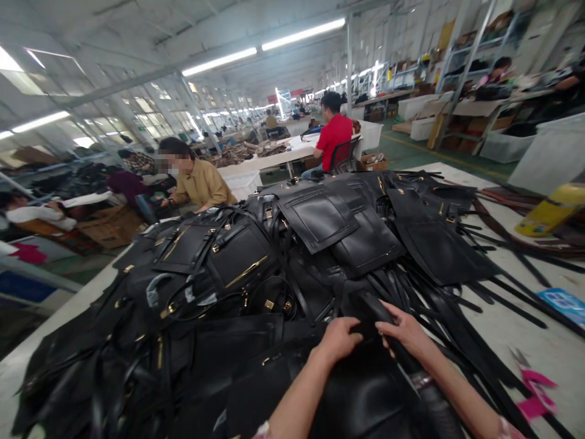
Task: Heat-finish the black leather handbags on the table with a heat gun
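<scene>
Black leather bag pieces (237, 335) with straps and gold-coloured zips and buckles cover the table before me in a thick heap. My left hand (338, 341) rests low in the middle, its fingers curled onto a black leather piece (365, 384); the fingertips are partly hidden. Just to its right, my right hand (404, 332) is wrapped around a black tube-shaped tool (397, 347) with a ribbed lower part. The tool's tip points away from me over the leather, and its lower end runs down beside my right forearm. I cannot make out its exact kind.
Pink-handled scissors (534, 390), a blue packet (564, 305) and a yellow container (553, 210) lie on the right. Long black straps (507, 305) trail over the table (548, 353). Beyond it sit a person in tan (201, 183) and another in red (336, 140).
</scene>
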{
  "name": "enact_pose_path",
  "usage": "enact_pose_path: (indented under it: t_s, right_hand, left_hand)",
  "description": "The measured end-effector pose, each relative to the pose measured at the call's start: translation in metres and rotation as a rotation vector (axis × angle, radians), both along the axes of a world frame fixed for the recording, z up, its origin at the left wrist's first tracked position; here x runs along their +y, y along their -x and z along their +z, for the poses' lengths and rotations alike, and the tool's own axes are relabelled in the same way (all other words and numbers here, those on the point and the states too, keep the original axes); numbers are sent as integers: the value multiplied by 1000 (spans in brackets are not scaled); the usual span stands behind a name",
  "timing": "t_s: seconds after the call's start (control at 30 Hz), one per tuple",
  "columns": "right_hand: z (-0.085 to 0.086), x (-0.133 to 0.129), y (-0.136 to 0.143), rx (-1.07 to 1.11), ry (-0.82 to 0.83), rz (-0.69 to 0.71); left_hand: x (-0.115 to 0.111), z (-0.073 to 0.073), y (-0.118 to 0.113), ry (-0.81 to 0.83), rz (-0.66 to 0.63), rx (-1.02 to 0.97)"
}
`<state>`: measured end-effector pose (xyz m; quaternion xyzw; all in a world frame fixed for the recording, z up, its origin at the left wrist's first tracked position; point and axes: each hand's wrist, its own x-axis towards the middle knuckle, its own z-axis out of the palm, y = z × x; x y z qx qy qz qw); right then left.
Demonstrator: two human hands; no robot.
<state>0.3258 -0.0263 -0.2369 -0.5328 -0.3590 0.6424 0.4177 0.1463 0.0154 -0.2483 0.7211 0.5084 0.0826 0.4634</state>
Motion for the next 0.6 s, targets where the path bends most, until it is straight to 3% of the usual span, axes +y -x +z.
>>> enact_pose_path:
  t_s: [0.1,0.2,0.33,0.43,0.47,0.53,0.6]
  right_hand:
    - [7,-12,-13,-26,12,17]
    - [7,-35,-27,-61,48,11]
    - [2,-68,-43,-100,65,4]
    - [2,-88,-51,-127,81,-30]
    - [4,-93,-54,-142,89,-50]
    - [10,-101,-60,-166,103,-92]
    - [17,-108,-68,-178,111,-125]
  left_hand:
    - [-28,23,14,-106,34,46]
    - [-47,40,59,-150,140,164]
    - [-55,49,117,-100,230,296]
    - [-52,68,131,-85,203,272]
    - [-50,82,132,-105,189,258]
    - [-47,126,130,-236,162,259]
    - [-47,183,124,-591,98,335]
